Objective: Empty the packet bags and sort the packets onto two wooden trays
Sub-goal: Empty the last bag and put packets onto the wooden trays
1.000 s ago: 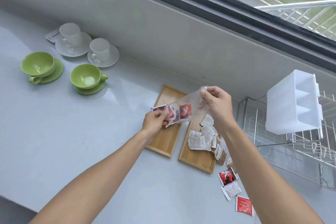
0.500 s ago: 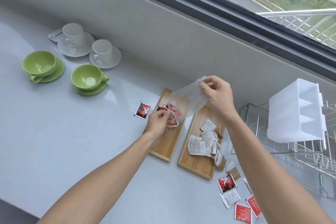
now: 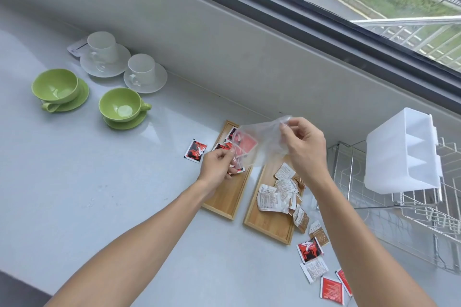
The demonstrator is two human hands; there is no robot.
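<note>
A clear plastic packet bag (image 3: pixel 262 143) hangs tilted over the left wooden tray (image 3: pixel 225 197), one red packet still showing through it. My right hand (image 3: pixel 303 147) pinches the bag's upper end and my left hand (image 3: pixel 218 166) pinches its lower open edge. Red packets lie on the left tray's far end under the bag. One red and black packet (image 3: pixel 195 150) lies on the counter left of that tray. The right wooden tray (image 3: pixel 269 219) holds a heap of white and brown packets (image 3: pixel 277 194). More loose packets (image 3: pixel 319 269) lie on the counter in front of the right tray.
Two green cups on saucers (image 3: pixel 119 107) and two white cups on saucers (image 3: pixel 124 65) stand at the back left. A wire dish rack (image 3: pixel 411 219) carrying a white plastic holder (image 3: pixel 401 154) fills the right side. A grey wall runs along the back.
Red packets have dropped out of the bag onto the left tray and one onto the counter beside it. The bag is now nearly empty, still held at both ends.
</note>
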